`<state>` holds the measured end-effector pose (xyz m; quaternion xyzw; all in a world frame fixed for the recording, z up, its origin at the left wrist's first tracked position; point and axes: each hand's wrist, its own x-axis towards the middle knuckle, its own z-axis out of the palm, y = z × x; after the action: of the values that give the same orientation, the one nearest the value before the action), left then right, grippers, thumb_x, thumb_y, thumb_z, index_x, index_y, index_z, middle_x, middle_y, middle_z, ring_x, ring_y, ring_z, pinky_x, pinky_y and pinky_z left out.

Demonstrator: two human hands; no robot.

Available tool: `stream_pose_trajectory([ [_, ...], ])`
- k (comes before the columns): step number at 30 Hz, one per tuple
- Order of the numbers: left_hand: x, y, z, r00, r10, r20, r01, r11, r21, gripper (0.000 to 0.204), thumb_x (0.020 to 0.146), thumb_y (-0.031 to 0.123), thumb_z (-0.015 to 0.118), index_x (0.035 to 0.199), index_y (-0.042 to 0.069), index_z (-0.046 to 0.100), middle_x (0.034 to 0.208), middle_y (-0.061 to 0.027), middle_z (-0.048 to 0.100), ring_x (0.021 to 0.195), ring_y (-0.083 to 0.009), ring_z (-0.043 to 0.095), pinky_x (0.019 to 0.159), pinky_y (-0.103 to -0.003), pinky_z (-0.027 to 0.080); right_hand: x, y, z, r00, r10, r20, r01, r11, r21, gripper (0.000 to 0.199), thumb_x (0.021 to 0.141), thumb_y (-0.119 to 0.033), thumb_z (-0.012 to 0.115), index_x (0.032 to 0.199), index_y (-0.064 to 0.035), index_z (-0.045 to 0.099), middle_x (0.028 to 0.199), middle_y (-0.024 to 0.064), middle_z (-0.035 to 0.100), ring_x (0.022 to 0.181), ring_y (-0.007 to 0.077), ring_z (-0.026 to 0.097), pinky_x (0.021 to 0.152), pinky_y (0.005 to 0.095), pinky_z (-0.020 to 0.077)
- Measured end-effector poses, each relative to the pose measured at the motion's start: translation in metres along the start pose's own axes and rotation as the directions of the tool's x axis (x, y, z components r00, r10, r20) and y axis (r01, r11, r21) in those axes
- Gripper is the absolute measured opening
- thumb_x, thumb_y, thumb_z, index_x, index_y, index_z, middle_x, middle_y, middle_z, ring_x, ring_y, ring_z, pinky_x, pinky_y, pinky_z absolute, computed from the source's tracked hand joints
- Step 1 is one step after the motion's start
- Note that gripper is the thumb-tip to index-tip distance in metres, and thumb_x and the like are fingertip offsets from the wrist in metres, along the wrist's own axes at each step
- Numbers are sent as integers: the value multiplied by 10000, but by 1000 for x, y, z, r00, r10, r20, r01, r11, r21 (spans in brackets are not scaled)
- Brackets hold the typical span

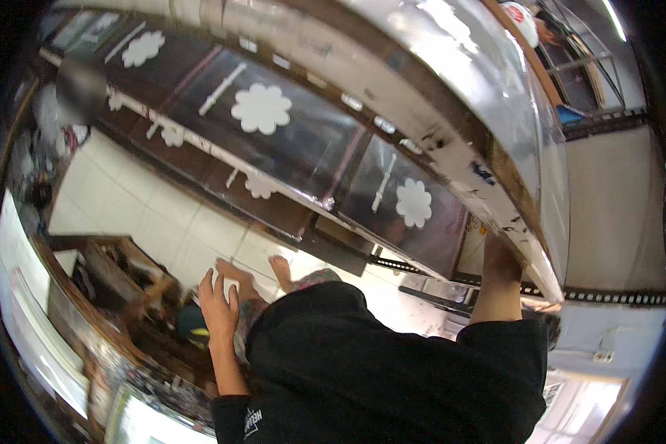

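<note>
My left hand (220, 305) hangs in the air at my left side, its fingers apart and nothing in it. Below it lie the tiled floor and my bare feet (280, 272). My right arm (497, 292) reaches up to the worn, pale edge of a long board (466, 159). The fingers of my right hand are hidden behind that edge, so what they touch or hold does not show. Beyond the board stands a dark cabinet (296, 144) with white flower shapes (261, 109) and pale bar handles (382, 183) on its glossy panels.
At the left is an open brown wooden box (118, 274) with tools or scraps in it. A cluttered bench (89, 355) runs along the lower left. Clear plastic sheeting (451, 29) covers the board's top. A black slotted metal rail (607, 297) and a shelf rack (581, 63) are at right.
</note>
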<state>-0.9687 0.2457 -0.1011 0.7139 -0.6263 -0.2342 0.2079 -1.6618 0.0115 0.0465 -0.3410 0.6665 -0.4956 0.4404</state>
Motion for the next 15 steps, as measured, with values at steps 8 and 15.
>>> stream_pose_trajectory([
  [8, -77, 26, 69, 976, -183, 120, 186, 983, -11, 388, 895, 127, 651, 1247, -21, 584, 1365, -261, 520, 1234, -448, 507, 1051, -496, 411, 71, 54, -101, 991, 35, -132, -32, 999, 26, 293, 920, 76, 515, 1193, -31, 517, 1081, 206, 675, 887, 248, 692, 743, 317, 596],
  [15, -68, 19, 81, 981, -159, 108, 164, 985, -44, 393, 896, 117, 654, 1256, -21, 576, 1362, -258, 527, 1217, -448, 527, 1045, -483, 425, 84, 75, -149, 982, 22, -186, -16, 999, 31, 316, 926, 81, 505, 1221, -31, 482, 1055, 229, 673, 841, 251, 689, 716, 311, 603],
])
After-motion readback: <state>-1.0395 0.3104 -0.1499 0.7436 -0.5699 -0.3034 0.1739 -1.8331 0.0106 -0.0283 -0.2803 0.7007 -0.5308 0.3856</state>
